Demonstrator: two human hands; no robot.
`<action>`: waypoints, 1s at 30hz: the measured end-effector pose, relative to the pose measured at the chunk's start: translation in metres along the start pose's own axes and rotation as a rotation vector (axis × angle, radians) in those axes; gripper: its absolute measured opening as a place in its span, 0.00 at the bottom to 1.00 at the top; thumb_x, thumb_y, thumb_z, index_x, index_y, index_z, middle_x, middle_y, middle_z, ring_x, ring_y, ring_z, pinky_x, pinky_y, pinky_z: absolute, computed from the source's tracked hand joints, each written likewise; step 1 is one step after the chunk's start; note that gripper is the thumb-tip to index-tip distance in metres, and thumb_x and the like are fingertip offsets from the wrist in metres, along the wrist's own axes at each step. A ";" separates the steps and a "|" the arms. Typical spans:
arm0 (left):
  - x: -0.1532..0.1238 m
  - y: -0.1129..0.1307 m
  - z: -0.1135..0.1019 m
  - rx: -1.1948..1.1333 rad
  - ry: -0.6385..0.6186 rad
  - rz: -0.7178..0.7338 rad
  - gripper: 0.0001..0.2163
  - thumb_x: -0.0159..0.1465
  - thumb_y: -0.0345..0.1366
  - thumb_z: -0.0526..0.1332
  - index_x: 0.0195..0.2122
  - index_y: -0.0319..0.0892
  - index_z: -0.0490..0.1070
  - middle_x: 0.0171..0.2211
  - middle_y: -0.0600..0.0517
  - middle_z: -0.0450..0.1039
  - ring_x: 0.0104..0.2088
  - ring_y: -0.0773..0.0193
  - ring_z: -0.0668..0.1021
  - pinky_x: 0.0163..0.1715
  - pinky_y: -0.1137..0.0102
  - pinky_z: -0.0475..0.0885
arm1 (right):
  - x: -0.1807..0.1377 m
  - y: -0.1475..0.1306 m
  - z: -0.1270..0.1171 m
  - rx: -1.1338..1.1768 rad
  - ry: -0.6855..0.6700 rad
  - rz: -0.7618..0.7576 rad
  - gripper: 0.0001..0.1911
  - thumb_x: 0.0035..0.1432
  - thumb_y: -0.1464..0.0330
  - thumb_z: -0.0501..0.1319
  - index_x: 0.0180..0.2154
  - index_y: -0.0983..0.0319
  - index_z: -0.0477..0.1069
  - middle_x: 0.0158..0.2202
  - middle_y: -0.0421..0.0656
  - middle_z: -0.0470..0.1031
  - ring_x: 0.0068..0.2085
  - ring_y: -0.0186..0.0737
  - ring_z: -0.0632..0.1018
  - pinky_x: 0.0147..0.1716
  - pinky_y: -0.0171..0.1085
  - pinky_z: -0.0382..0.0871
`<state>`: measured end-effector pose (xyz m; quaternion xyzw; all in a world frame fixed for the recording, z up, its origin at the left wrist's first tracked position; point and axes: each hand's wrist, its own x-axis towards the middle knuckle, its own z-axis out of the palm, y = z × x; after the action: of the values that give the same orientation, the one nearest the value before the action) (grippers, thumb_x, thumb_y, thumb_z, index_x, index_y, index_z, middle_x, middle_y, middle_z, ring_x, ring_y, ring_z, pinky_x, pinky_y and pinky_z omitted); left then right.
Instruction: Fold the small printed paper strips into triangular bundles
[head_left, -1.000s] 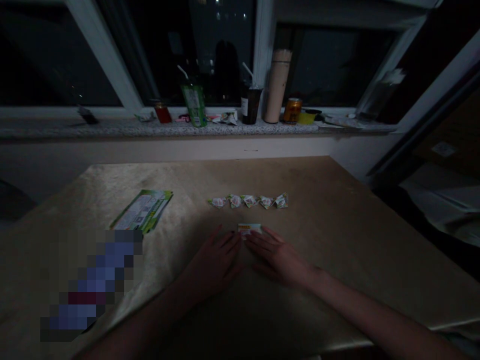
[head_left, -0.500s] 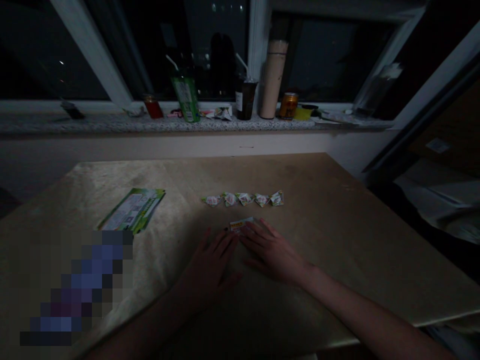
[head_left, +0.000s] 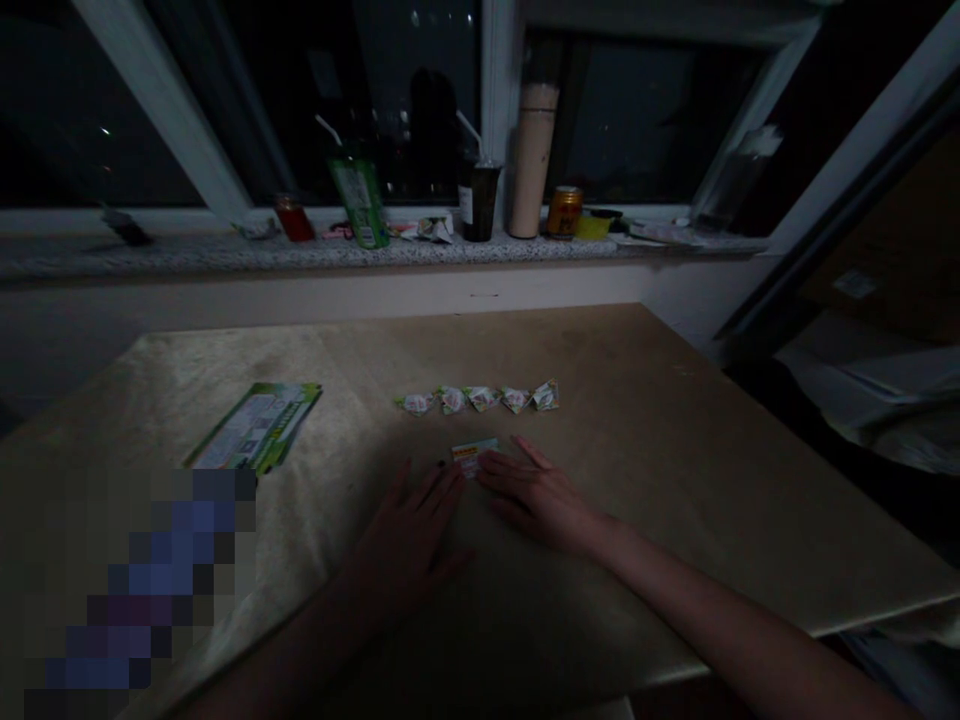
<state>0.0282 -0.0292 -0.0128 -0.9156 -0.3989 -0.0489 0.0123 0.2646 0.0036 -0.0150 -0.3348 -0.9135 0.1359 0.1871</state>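
A small folded paper piece (head_left: pixel 472 455) with an orange band lies on the tan table (head_left: pixel 675 450). My left hand (head_left: pixel 409 540) lies flat beside it, fingers stretched out, fingertips at its left end. My right hand (head_left: pixel 536 490) is also flat with fingers spread, and its fingertips press the paper's right side. Just beyond, a row of several small folded paper shapes (head_left: pixel 480 399) sits in a line.
A green and white leaflet stack (head_left: pixel 255 430) lies at the left. A pixelated patch (head_left: pixel 142 580) covers something at the near left. The windowsill (head_left: pixel 225 255) holds a green carton (head_left: pixel 360 205), dark cup (head_left: pixel 476 200), tall tumbler (head_left: pixel 531 165) and cans (head_left: pixel 562 212).
The view has drifted, so everything sits slightly left and lower in frame. Both hands stay flat at the small paper, which now looks slightly turned.
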 end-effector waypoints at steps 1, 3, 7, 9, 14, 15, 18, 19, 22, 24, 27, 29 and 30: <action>0.000 0.000 0.000 -0.003 -0.002 -0.004 0.31 0.67 0.53 0.47 0.65 0.36 0.50 0.63 0.41 0.55 0.61 0.48 0.61 0.61 0.50 0.38 | 0.000 -0.001 0.001 -0.024 0.025 0.002 0.20 0.66 0.64 0.50 0.58 0.60 0.63 0.59 0.45 0.66 0.60 0.40 0.65 0.65 0.52 0.40; 0.000 -0.001 0.000 -0.009 0.002 -0.010 0.32 0.67 0.53 0.48 0.65 0.37 0.49 0.63 0.41 0.54 0.61 0.48 0.60 0.61 0.49 0.36 | 0.000 -0.003 0.003 -0.083 0.076 0.013 0.18 0.66 0.67 0.50 0.55 0.60 0.66 0.56 0.44 0.69 0.61 0.42 0.64 0.65 0.52 0.40; -0.001 -0.002 -0.001 -0.025 0.009 -0.008 0.33 0.66 0.55 0.48 0.65 0.37 0.50 0.63 0.40 0.56 0.61 0.47 0.61 0.60 0.46 0.34 | 0.000 -0.007 0.003 -0.189 0.140 0.051 0.16 0.66 0.69 0.50 0.51 0.58 0.70 0.52 0.42 0.73 0.62 0.45 0.62 0.64 0.57 0.40; -0.001 -0.003 -0.003 -0.030 0.008 0.001 0.33 0.65 0.56 0.48 0.64 0.37 0.51 0.62 0.40 0.56 0.61 0.47 0.60 0.60 0.46 0.35 | 0.000 -0.008 0.002 -0.217 0.161 0.068 0.16 0.66 0.69 0.50 0.50 0.58 0.71 0.51 0.42 0.74 0.62 0.46 0.62 0.63 0.59 0.40; -0.001 -0.005 -0.005 -0.026 -0.013 0.003 0.33 0.65 0.56 0.48 0.64 0.37 0.53 0.62 0.41 0.57 0.61 0.48 0.59 0.61 0.47 0.35 | -0.002 -0.008 0.002 -0.233 0.197 0.091 0.15 0.64 0.71 0.51 0.47 0.59 0.73 0.49 0.42 0.76 0.60 0.48 0.65 0.62 0.61 0.43; -0.001 -0.006 -0.005 -0.025 -0.011 0.005 0.33 0.65 0.56 0.48 0.64 0.38 0.53 0.62 0.41 0.57 0.61 0.48 0.59 0.61 0.47 0.35 | -0.003 -0.008 0.002 -0.232 0.205 0.096 0.15 0.64 0.71 0.51 0.47 0.59 0.73 0.49 0.42 0.76 0.59 0.49 0.66 0.62 0.61 0.44; -0.002 -0.005 -0.005 -0.019 -0.012 0.017 0.32 0.65 0.56 0.47 0.63 0.38 0.54 0.62 0.41 0.56 0.62 0.48 0.59 0.61 0.47 0.36 | -0.005 -0.006 0.003 -0.232 0.214 0.109 0.15 0.64 0.72 0.51 0.46 0.59 0.73 0.48 0.43 0.76 0.59 0.48 0.67 0.61 0.61 0.46; -0.002 -0.005 -0.006 -0.018 -0.015 0.017 0.32 0.65 0.56 0.47 0.63 0.37 0.54 0.62 0.41 0.57 0.62 0.48 0.59 0.61 0.47 0.36 | -0.005 -0.006 0.002 -0.235 0.214 0.115 0.15 0.64 0.72 0.51 0.46 0.60 0.74 0.47 0.43 0.77 0.58 0.48 0.67 0.61 0.60 0.47; -0.002 -0.004 -0.006 -0.011 -0.030 0.014 0.33 0.65 0.56 0.47 0.63 0.36 0.55 0.62 0.40 0.57 0.61 0.48 0.59 0.61 0.47 0.37 | -0.006 -0.005 0.000 -0.254 0.206 0.110 0.16 0.64 0.72 0.50 0.45 0.62 0.74 0.47 0.44 0.77 0.57 0.47 0.69 0.61 0.59 0.49; -0.002 -0.003 -0.006 -0.008 -0.028 0.011 0.33 0.65 0.56 0.48 0.63 0.36 0.55 0.62 0.40 0.56 0.61 0.47 0.59 0.61 0.47 0.38 | -0.008 -0.005 -0.002 -0.266 0.201 0.099 0.16 0.64 0.72 0.49 0.45 0.63 0.74 0.47 0.45 0.77 0.56 0.47 0.70 0.61 0.59 0.50; -0.003 -0.004 -0.004 -0.018 -0.001 0.007 0.33 0.64 0.56 0.48 0.64 0.38 0.52 0.62 0.41 0.56 0.61 0.47 0.60 0.61 0.47 0.40 | -0.009 -0.004 -0.001 -0.272 0.246 0.104 0.16 0.64 0.72 0.50 0.46 0.62 0.73 0.48 0.47 0.76 0.56 0.47 0.70 0.61 0.59 0.51; -0.002 -0.005 -0.004 -0.030 0.005 0.012 0.34 0.64 0.56 0.49 0.65 0.39 0.50 0.62 0.42 0.57 0.61 0.47 0.60 0.61 0.47 0.40 | -0.010 -0.003 0.001 -0.248 0.259 0.067 0.17 0.64 0.71 0.50 0.50 0.62 0.71 0.52 0.48 0.73 0.57 0.46 0.69 0.61 0.56 0.52; -0.001 -0.005 -0.004 -0.036 0.006 0.017 0.34 0.64 0.56 0.49 0.65 0.40 0.49 0.62 0.42 0.57 0.61 0.47 0.60 0.61 0.46 0.40 | -0.010 -0.002 0.002 -0.223 0.242 0.036 0.17 0.64 0.70 0.51 0.52 0.62 0.69 0.54 0.49 0.71 0.58 0.45 0.68 0.61 0.54 0.53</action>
<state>0.0236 -0.0266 -0.0091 -0.9188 -0.3903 -0.0585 -0.0024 0.2690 -0.0048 -0.0187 -0.3837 -0.8876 -0.0045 0.2549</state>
